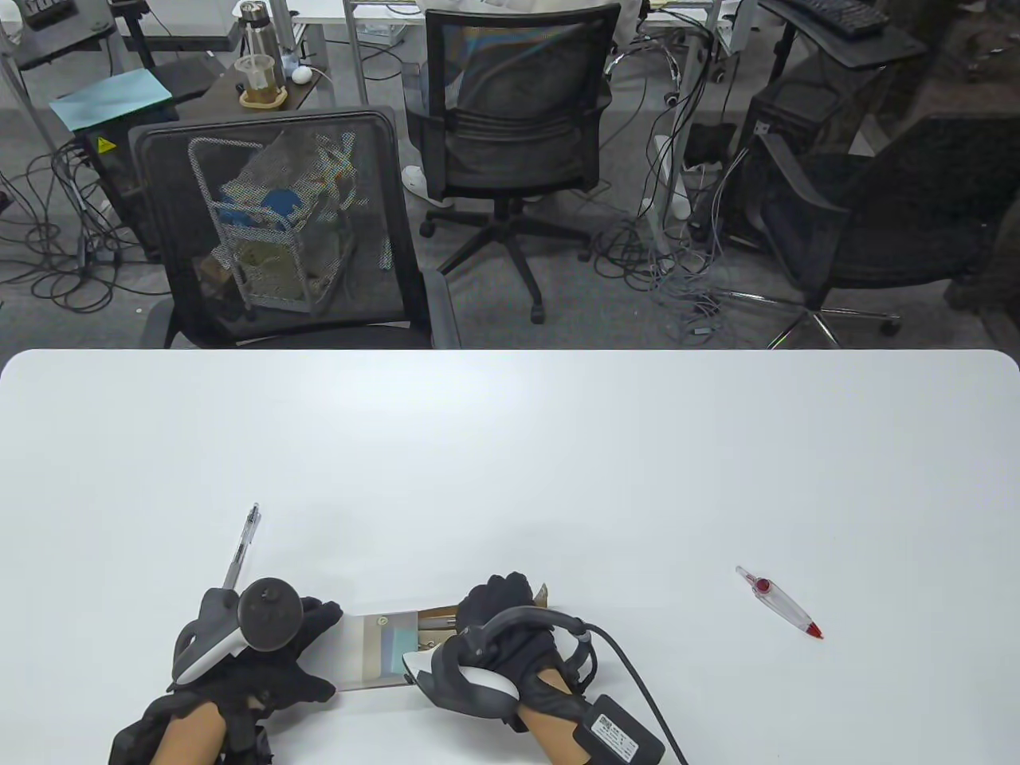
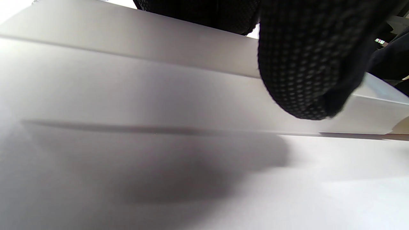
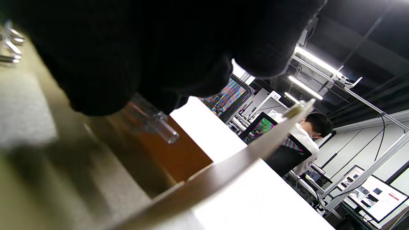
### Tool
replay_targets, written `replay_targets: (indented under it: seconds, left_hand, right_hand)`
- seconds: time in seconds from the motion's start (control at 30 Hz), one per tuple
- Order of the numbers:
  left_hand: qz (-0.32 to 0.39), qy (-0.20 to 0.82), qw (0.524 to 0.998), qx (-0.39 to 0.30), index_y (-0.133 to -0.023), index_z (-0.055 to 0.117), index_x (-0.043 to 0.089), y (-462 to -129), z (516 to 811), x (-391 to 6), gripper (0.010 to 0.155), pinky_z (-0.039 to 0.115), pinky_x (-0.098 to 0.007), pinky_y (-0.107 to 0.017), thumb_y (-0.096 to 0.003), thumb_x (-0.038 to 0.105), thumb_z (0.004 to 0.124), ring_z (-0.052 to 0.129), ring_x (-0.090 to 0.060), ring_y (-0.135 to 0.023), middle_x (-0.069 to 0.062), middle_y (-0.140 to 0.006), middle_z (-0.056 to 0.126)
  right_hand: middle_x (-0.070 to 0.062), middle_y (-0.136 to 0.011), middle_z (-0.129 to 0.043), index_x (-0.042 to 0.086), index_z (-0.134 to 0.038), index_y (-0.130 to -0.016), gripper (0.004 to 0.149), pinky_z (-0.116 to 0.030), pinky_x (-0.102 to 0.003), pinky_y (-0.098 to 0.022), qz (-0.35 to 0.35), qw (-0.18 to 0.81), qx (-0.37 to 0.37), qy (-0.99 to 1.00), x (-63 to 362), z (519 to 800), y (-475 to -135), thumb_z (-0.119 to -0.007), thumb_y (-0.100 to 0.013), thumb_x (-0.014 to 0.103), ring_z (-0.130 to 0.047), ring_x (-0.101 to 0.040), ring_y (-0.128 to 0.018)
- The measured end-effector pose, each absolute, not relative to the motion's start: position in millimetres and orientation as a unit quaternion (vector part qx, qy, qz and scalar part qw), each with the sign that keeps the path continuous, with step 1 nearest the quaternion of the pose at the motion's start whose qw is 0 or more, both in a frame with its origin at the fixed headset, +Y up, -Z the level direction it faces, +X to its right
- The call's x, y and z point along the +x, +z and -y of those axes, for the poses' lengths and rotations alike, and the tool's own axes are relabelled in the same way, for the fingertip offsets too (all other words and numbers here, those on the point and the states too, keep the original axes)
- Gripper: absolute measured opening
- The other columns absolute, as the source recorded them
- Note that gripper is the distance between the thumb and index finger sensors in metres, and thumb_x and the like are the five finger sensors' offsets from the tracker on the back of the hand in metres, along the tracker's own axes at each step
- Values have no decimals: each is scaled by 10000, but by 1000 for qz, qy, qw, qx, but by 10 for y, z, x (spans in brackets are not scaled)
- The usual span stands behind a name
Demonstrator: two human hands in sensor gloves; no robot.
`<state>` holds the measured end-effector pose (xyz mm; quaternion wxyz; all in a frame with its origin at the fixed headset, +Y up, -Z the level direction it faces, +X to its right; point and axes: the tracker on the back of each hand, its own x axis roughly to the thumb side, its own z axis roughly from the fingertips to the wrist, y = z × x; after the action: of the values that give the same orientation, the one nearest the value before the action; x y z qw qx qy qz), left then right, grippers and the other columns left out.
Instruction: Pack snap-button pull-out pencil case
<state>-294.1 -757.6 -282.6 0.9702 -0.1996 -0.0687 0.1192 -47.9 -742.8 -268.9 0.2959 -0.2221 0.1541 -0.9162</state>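
Observation:
The pencil case (image 1: 381, 649) lies near the table's front edge, a grey sleeve with its tan drawer (image 1: 438, 615) pulled out to the right. My left hand (image 1: 319, 637) grips the sleeve's left end; in the left wrist view a gloved finger (image 2: 303, 64) presses on the sleeve's side (image 2: 127, 89). My right hand (image 1: 498, 598) is over the open drawer. In the right wrist view its fingers hold a clear pen (image 3: 156, 123) low inside the drawer, by the drawer's wall (image 3: 223, 172). A clear pen with a black grip (image 1: 243, 546) lies behind my left hand. A red-and-white pen (image 1: 777, 603) lies at the right.
The white table (image 1: 510, 446) reaches to its far edge, with office chairs (image 1: 279, 231) behind it. A cable runs from my right wrist tracker (image 1: 621, 729) toward the table's front edge.

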Motion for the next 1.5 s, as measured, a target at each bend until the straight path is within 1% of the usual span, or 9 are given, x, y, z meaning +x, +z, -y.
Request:
replay_targets:
  seconds: [0.27,0.43,0.57,0.7,0.77,0.97,1.13,1.3,1.5]
  left_hand:
    - [69,120,970,-200,-1063,619,403,-2827,7577,-2942,924,402,-635,-845,-236,517,1014,643,-257,-1132,89,-1169,608]
    - [68,118,971,-199,-1063,618,406,-2825,7578,-2942,923,401,-634,-845,-236,520,1012,642,-257,-1133,91,-1169,607]
    - [68,119,970,-199,-1064,615,405,-2825,7579,-2942,924,401,-634,-844,-237,521,1011,639,-256,-1134,90,-1169,606]
    - [67,119,970,-199,-1064,615,405,-2825,7579,-2941,923,399,-635,-845,-239,519,1012,637,-257,-1135,90,-1170,603]
    - [67,119,970,-200,-1065,615,405,-2825,7579,-2941,925,400,-634,-845,-238,517,1012,637,-259,-1134,89,-1170,604]
    - [65,121,970,-202,-1065,614,404,-2825,7581,-2940,924,398,-634,-846,-239,514,1014,634,-259,-1135,90,-1171,602]
    - [64,119,970,-202,-1065,612,407,-2825,7581,-2940,924,397,-633,-846,-239,516,1013,633,-256,-1136,91,-1171,600]
    - [65,121,970,-202,-1065,612,407,-2826,7584,-2940,924,397,-633,-846,-240,518,1011,632,-256,-1136,92,-1172,598]
    - [65,120,970,-201,-1066,609,408,-2823,7587,-2940,925,398,-634,-845,-240,518,1010,629,-256,-1137,93,-1173,596]
  right_hand:
    - [183,-690,-1024,429,-883,-721,451,-872,-265,-469,-157,275,-227,-921,-432,7358,-2689,-932,-281,516,-984,-3,-501]
    - [186,-802,-966,447,-824,-798,491,-860,-254,-486,-128,169,-250,-945,-122,7097,-2664,-886,-318,528,-957,6,-553]
    - [169,-854,-948,463,-808,-824,502,-859,-259,-483,-191,66,-137,-970,511,6762,-2701,-860,-333,552,-956,1,-553]
    - [121,-956,-874,437,-725,-919,620,-846,-270,-497,-166,4,-2,-986,1311,6658,-2864,-861,-331,580,-939,-21,-597]
    - [99,-1012,-822,432,-690,-950,670,-840,-272,-504,-122,15,78,-989,1776,6721,-2974,-868,-324,592,-931,-26,-603]
    - [99,-1058,-765,409,-652,-982,739,-847,-260,-479,-4,49,215,-975,2561,7172,-3142,-895,-307,583,-927,-10,-555]
    - [82,-1070,-745,386,-637,-995,718,-848,-248,-474,60,110,263,-957,2772,7524,-3194,-859,-334,558,-921,7,-549]
    - [66,-1028,-788,359,-688,-969,644,-849,-251,-455,74,65,290,-952,2886,7580,-3226,-820,-361,523,-921,8,-522]
    - [87,-919,-864,354,-756,-891,553,-856,-237,-421,56,84,288,-952,2871,7608,-3258,-823,-357,484,-916,25,-458]
